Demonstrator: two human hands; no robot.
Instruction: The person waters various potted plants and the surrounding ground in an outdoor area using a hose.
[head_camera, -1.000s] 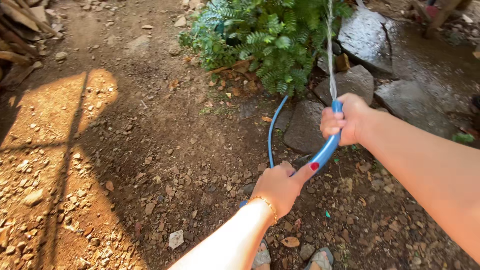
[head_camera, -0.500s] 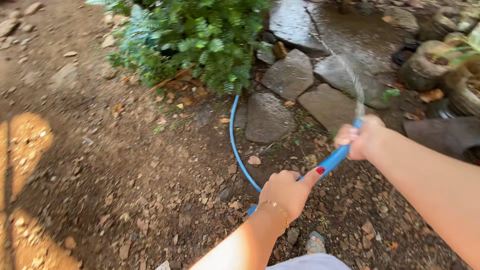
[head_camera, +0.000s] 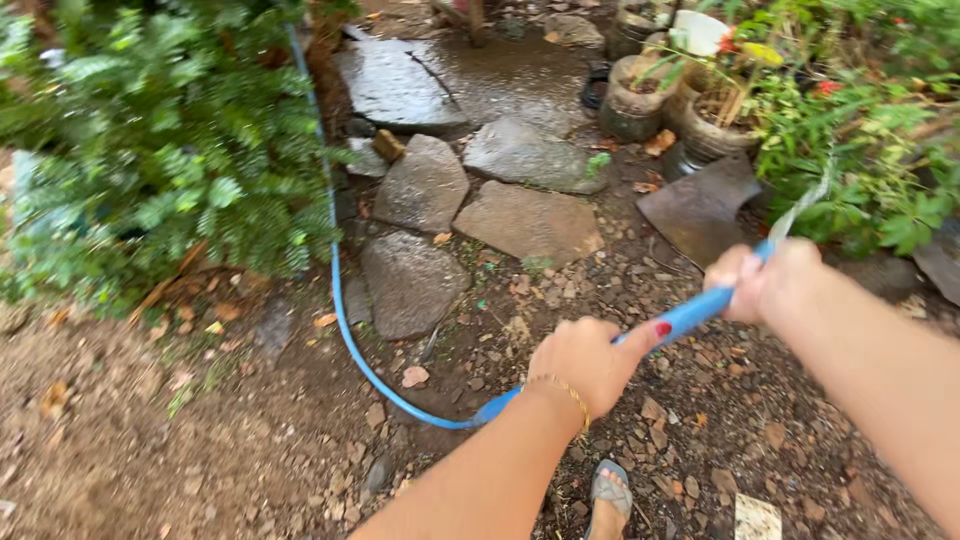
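We grip the blue hose with both hands: our left hand closed round it nearer, our right hand closed at its tip, water spraying right toward the potted plants. The hose curves left past stones to a fern.

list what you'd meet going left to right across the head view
fern bush → blue hose curving over the dirt → flat grey stones → left hand on the hose → right hand at the nozzle end → leafy plants getting the spray
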